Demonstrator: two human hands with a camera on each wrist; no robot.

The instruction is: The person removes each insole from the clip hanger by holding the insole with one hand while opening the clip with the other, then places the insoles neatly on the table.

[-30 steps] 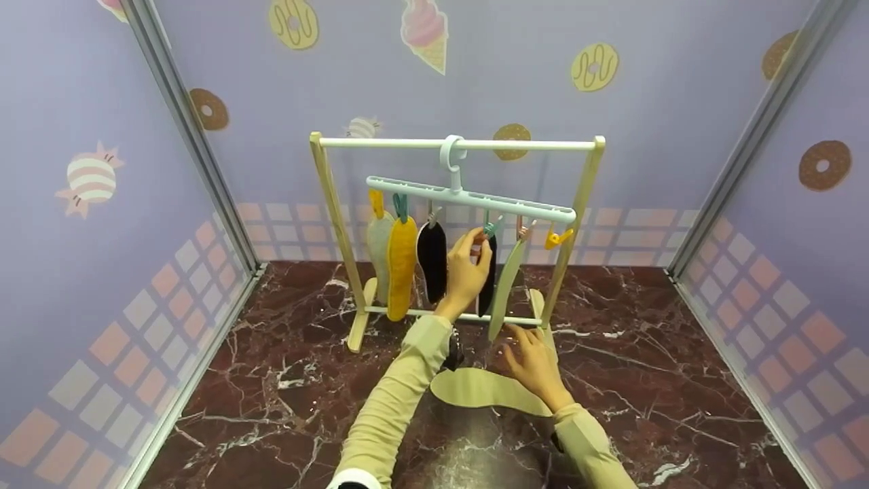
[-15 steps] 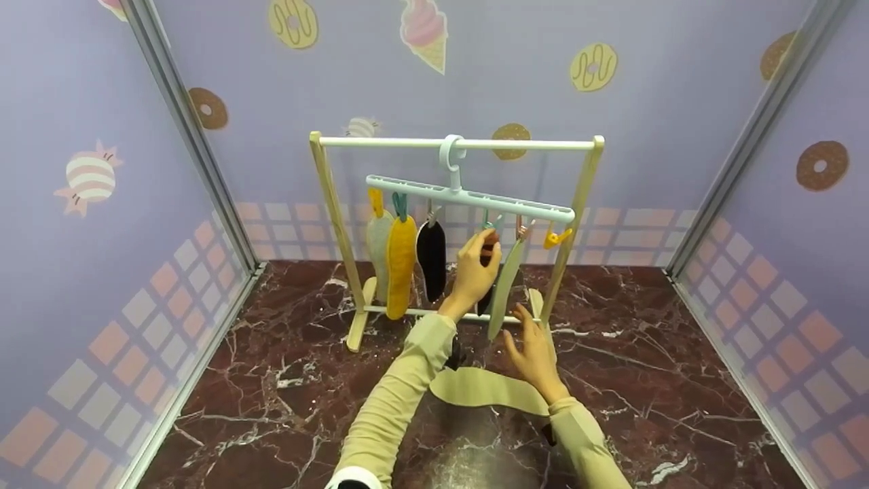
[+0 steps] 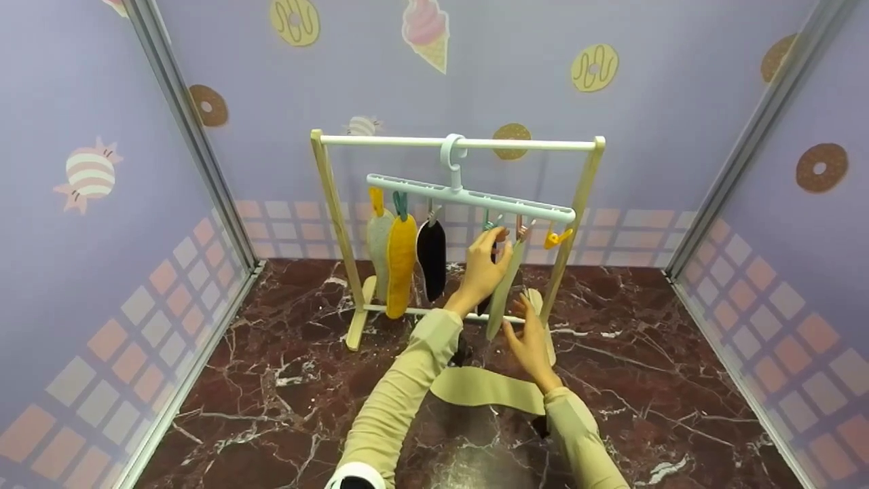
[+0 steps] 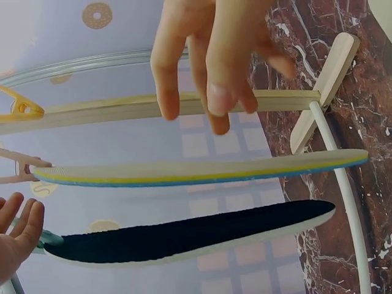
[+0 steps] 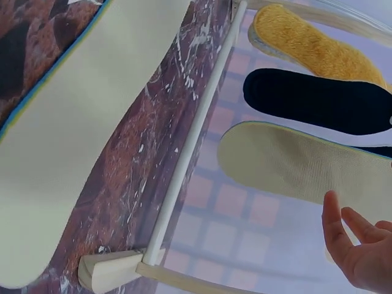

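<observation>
My left hand (image 3: 484, 272) is raised with loosely bent fingers near the teal clip (image 3: 489, 223), from which a black insole (image 4: 190, 236) hangs. Beside it, a pale green insole (image 3: 501, 302) with a yellow and blue edge hangs from a pink clip (image 3: 522, 229). Nothing shows in the left fingers. My right hand (image 3: 531, 348), fingers spread, is held low near that green insole's right side; in the left wrist view its fingers (image 4: 165, 79) hang loose. A matching green insole (image 3: 485, 387) lies flat on the table in front of the rack.
A pale blue hanger (image 3: 475, 198) hangs tilted on a wooden rack (image 3: 590, 176). Its left side carries a grey insole (image 3: 379, 251), a yellow insole (image 3: 401, 268) and another black insole (image 3: 431, 261). At its right end is a yellow clip (image 3: 557, 238). Patterned walls enclose the marble-look table (image 3: 271, 407).
My left hand has moved right, from the teal clip toward the hanging green insole. My right hand has risen slightly, its fingers turning upward. The insoles and hanger look the same.
</observation>
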